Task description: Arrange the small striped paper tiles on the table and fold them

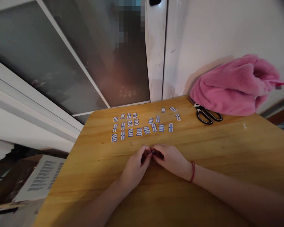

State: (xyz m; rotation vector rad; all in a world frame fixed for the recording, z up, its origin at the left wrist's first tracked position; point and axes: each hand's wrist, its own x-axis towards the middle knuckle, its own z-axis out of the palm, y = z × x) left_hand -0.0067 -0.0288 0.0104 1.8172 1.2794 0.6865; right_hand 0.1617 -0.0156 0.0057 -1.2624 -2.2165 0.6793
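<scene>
My left hand (136, 167) and my right hand (171, 159) meet above the wooden table (109, 189), fingertips almost touching. Each pinches thumb against fingers around a tiny dark piece (152, 152) that the fingers mostly hide, so its kind cannot be told. A red cord (192, 172) circles my right wrist. Beyond my hands, small white paper pieces printed in blue (139, 131) lie in loose rows. A few others, such as one paper piece (178, 116), are scattered to the right, apart from the rows.
Black-handled scissors (205, 115) lie at the back right, partly under a bunched pink plush cloth (236, 85) against the wall. Behind the table stands a sliding door with dark glass panes (90, 56). Below the left edge, a box (41, 176) with printed lines sits lower down.
</scene>
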